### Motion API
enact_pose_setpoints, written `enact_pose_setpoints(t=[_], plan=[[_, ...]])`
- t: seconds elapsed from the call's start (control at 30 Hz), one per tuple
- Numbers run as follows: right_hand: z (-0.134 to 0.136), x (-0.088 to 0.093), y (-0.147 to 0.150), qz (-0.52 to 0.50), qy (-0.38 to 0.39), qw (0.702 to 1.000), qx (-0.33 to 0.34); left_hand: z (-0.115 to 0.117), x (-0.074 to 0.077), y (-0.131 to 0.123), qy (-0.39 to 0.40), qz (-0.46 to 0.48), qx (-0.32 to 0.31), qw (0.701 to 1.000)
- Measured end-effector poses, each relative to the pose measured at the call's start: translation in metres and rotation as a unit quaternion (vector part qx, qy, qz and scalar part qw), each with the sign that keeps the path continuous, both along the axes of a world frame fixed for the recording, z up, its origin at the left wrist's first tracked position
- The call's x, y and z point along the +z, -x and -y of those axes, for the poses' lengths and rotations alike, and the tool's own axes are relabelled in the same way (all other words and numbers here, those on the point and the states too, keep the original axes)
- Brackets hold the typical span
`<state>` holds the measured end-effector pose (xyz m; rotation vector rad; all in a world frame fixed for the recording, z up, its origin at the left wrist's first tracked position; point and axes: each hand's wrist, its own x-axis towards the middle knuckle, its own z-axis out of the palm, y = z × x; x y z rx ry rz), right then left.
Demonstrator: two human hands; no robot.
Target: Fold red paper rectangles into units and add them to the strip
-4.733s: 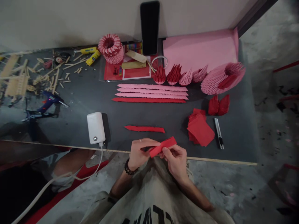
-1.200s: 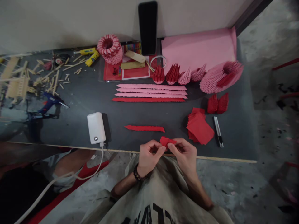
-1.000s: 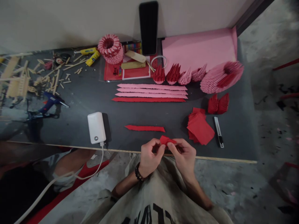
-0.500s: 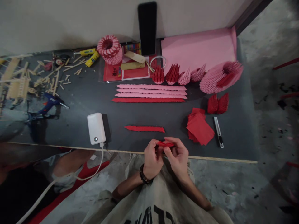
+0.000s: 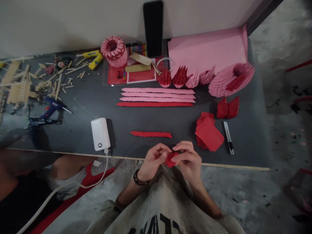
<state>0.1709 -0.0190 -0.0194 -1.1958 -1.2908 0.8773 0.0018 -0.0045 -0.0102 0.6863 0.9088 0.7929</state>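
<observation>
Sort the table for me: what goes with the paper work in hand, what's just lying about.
Likely with the work:
held red paper
stack of red slips
short red strip

Seemingly just lying about:
blue glue gun
wooden pieces
yellow tubes
white device

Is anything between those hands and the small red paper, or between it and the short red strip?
Nothing visible: left hand and right hand both hold the red paper. Only their fingers and tabletop lie between it and the short red strip.

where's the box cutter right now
In the head view, the box cutter lies on the right part of the dark table, just right of the red paper pile and below the two red folded bundles.
</observation>
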Motion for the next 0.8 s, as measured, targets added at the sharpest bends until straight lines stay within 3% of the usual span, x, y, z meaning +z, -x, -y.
enact_pose_setpoints(t=[0.03, 0.1, 0.2, 0.4, 0.53, 0.67, 0.8], plan=[[0.001, -0.001, 0.000, -0.007, 0.012, 1.000, 0.003, -0.004, 0.001, 0.002, 0.033, 0.028, -0.020, 0.999], [0.005, -0.002, 0.002, -0.045, 0.055, 0.997, -0.011, -0.009, 0.003, 0.002, 0.061, 0.027, -0.003, 0.998], [0.012, -0.003, 0.007, -0.081, 0.129, 0.988, -0.031, -0.008, 0.001, -0.004, 0.041, -0.037, 0.107, 0.993], [0.017, -0.001, 0.016, 0.019, 0.211, 0.974, -0.079, 0.008, -0.004, -0.023, 0.042, -0.083, 0.189, 0.977], [0.015, 0.001, 0.014, 0.063, 0.191, 0.977, -0.071, 0.011, 0.000, -0.024, 0.045, -0.086, 0.192, 0.977], [0.013, 0.005, 0.009, 0.110, 0.180, 0.976, -0.053, 0.010, 0.001, -0.016, -0.008, -0.132, 0.164, 0.977], [0.012, 0.006, 0.012, 0.004, 0.219, 0.973, -0.074, 0.009, 0.000, -0.010, -0.053, -0.168, 0.146, 0.973]])
